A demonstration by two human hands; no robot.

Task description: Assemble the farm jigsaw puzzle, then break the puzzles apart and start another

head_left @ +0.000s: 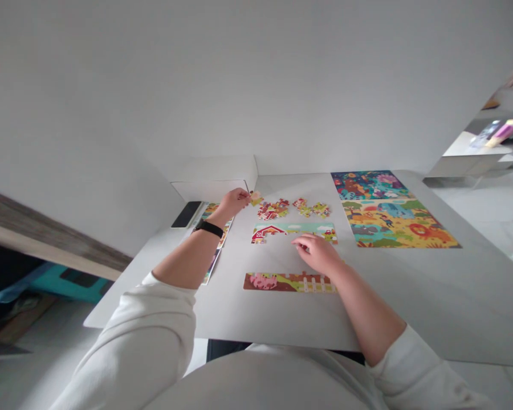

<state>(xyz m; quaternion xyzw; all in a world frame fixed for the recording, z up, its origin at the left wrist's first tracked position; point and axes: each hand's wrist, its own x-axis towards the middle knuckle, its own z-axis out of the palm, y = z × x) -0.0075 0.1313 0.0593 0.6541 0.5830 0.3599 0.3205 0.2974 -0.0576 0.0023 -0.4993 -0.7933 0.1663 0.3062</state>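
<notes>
The left hand (236, 201) reaches to the far left part of the white surface (410, 296). Its grip is closed on a pale puzzle piece (256, 198), pinched at the fingertips and held just left of the loose pieces (274, 209). These lie scattered in a far row, with a second small cluster (312, 209) a little to the right. A black wristband (208, 228) sits on that wrist.

The right hand (318, 251) lies nearer, palm down with its grip open and holding nothing. Its fingers point left and touch the near edge of the barn strip (282, 230), a joined row of pieces showing a red barn and sky. Nearer still, just by the right wrist, lies the fence strip (277, 282), with a pink animal and a white fence. The space between the two strips is bare.

A finished puzzle (393, 210) in bright colours lies to the right, well apart from both hands. Beyond the left hand stands a white box (216, 175). Left of that hand lies a dark phone (187, 214), and printed sheets (216, 250) are partly hidden under the left forearm.
</notes>
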